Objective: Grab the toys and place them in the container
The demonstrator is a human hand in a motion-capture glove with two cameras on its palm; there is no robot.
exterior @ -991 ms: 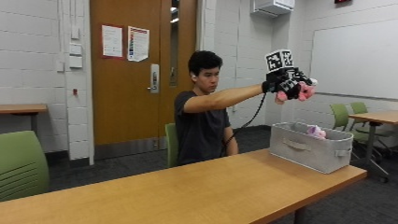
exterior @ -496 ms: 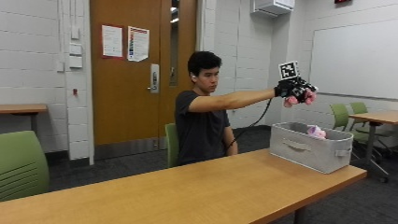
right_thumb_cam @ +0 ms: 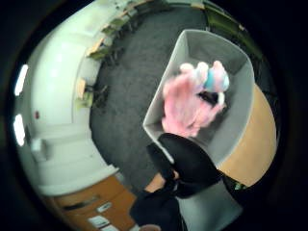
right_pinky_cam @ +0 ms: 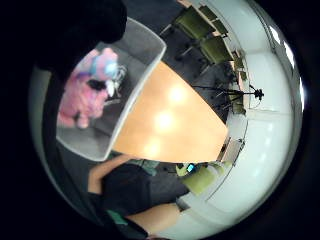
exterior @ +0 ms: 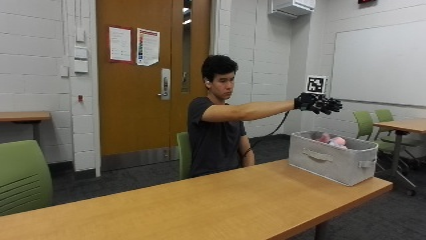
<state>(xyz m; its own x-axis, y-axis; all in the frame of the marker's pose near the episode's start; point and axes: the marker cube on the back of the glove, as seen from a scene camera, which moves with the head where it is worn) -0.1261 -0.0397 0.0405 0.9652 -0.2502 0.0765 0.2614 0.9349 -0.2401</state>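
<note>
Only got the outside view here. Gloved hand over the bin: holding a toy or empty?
Observer: Empty. In the thumb side palm view nothing sits between the right hand and the grey container beneath it.
Operator: What's in the bin? I only see pink tops over the rim.
Observer: A pink plush toy with a light blue and white patch, inside the container's walls.
Operator: Hand over the bin itself, or off to the side?
Observer: Over it. Both palm views look down into its open top.

Right arm stretched out level, gloved right hand spread, empty
</note>
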